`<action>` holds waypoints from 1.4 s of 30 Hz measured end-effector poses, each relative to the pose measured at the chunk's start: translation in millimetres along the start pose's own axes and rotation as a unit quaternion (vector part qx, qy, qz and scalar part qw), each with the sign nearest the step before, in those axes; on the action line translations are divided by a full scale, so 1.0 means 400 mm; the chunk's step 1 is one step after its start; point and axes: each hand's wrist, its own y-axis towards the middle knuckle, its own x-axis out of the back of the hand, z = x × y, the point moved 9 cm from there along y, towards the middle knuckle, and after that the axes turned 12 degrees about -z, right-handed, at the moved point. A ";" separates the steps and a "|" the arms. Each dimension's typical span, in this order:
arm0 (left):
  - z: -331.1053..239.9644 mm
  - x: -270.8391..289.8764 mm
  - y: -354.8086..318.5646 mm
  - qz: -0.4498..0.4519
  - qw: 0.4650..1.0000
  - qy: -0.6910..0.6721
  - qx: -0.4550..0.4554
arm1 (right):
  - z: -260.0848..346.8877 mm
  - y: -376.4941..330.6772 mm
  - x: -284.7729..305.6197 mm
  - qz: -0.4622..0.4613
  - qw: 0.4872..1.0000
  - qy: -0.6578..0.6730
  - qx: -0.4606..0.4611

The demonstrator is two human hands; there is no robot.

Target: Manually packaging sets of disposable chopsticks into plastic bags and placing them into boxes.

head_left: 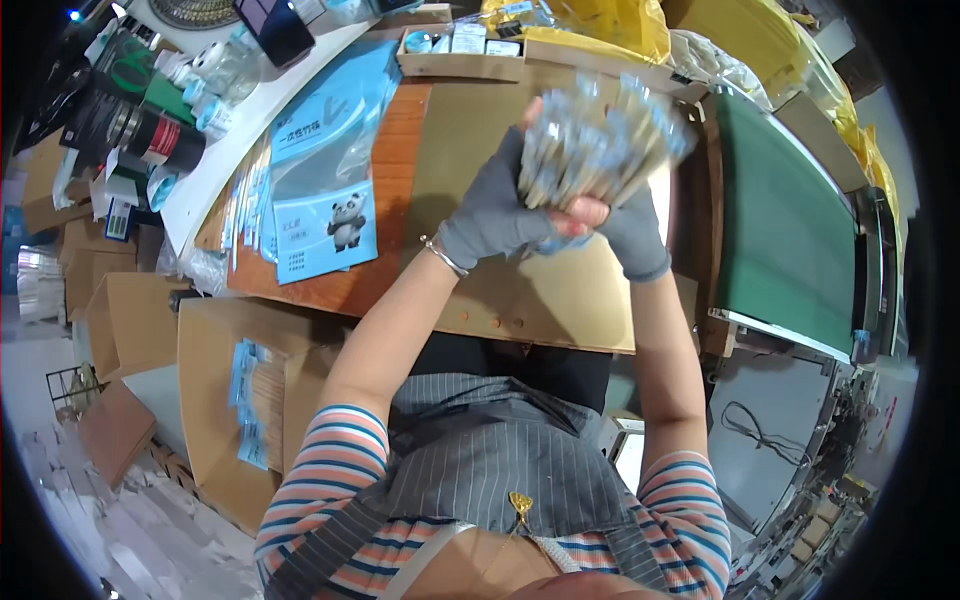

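Both gloved hands, left hand (492,215) and right hand (632,235), have fingers wrapped around one fat bundle of clear-wrapped sticks (598,140), held upright above the desk (520,290), probably to square the ends; motion blur. Blue panda bags (325,205) lie at left, green conveyor (785,225) at right.

a bundle of small clear packets (598,140), blurred and silvery blue, is gripped between the left hand (492,212) and the right hand (632,232), both in grey gloves, above the desk. left of it lie flat blue-and-white plastic bags (328,170) fanned in a pile, the front one showing a panda picture. a shallow tray at the desk's far edge holds small white and blue boxes (462,40). yellow bags (610,25) heap behind it. brown cardboard boxes (215,360) stand on the floor at left, one holding thin packets with blue labels (250,400). a dark phone screen (275,28) lies top left.
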 end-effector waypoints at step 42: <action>-0.028 0.790 -0.237 -0.005 0.718 0.695 0.046 | -0.161 -0.327 -0.189 0.060 0.967 0.135 -0.208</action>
